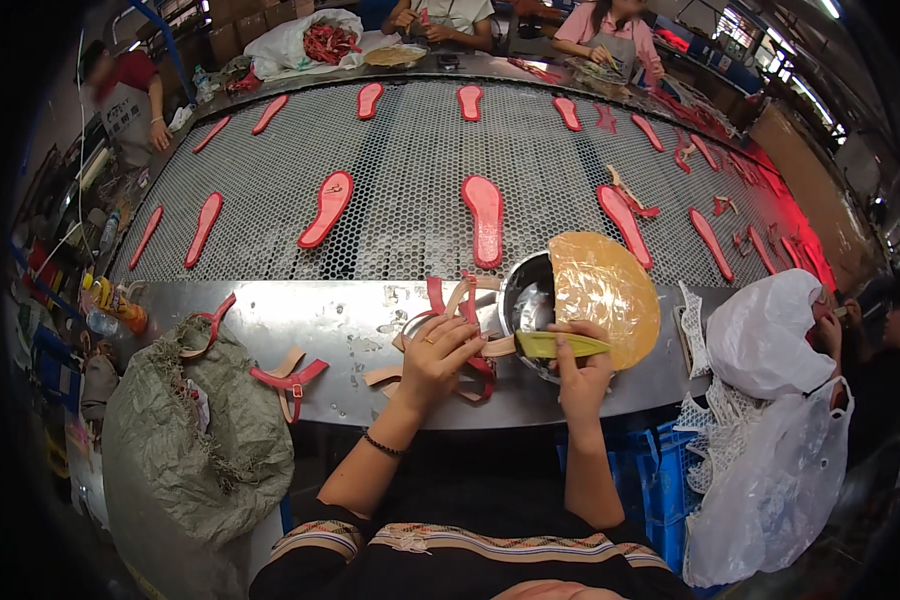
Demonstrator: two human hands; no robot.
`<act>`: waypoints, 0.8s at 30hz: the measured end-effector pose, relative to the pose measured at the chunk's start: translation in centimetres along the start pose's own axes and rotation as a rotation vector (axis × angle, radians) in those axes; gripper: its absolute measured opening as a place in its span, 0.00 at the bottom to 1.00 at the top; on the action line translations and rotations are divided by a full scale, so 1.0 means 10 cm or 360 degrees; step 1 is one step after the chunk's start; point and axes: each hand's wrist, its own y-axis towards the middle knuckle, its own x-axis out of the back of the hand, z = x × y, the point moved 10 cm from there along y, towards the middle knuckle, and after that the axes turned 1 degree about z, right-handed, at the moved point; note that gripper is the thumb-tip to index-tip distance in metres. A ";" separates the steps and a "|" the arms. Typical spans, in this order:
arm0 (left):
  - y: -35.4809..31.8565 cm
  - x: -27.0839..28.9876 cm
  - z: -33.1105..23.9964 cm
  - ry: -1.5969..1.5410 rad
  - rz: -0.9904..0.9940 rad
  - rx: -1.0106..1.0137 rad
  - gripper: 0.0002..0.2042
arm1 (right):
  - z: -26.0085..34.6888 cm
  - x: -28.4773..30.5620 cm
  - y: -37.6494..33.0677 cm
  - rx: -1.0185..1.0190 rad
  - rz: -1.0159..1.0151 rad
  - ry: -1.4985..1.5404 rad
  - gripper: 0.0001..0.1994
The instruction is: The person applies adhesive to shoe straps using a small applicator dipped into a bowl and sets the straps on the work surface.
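Observation:
My left hand [438, 358] presses down on a bundle of red and tan sandal straps [462, 310] lying on the steel ledge [310, 320]. My right hand [582, 372] grips a yellow-handled brush [555, 345], whose handle points left toward the straps. Just behind the brush stands a round metal glue pot [526, 300], half covered by an amber, glue-crusted lid [602, 292]. A dark bead bracelet sits on my left wrist.
Several red sandal soles [485, 218] lie spread on a perforated conveyor [410, 170]. A loose red strap piece [288, 380] and an olive woven sack [195, 450] sit at left, white plastic bags [770, 340] at right. Other people work around the belt's far and right sides.

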 end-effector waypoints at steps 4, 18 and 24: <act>0.00 -0.02 0.03 -0.0023 0.0029 0.0001 0.12 | -0.14 -0.07 0.03 0.0010 0.0038 -0.0115 0.03; 0.72 0.65 -0.67 -0.0123 -0.0502 -0.0204 0.12 | -0.12 0.48 -0.19 0.0326 -0.0234 -0.0332 0.03; 2.17 -0.24 -0.74 -0.0784 -0.0161 -0.0236 0.30 | -0.23 0.35 -0.24 0.0156 -0.0149 -0.0142 0.04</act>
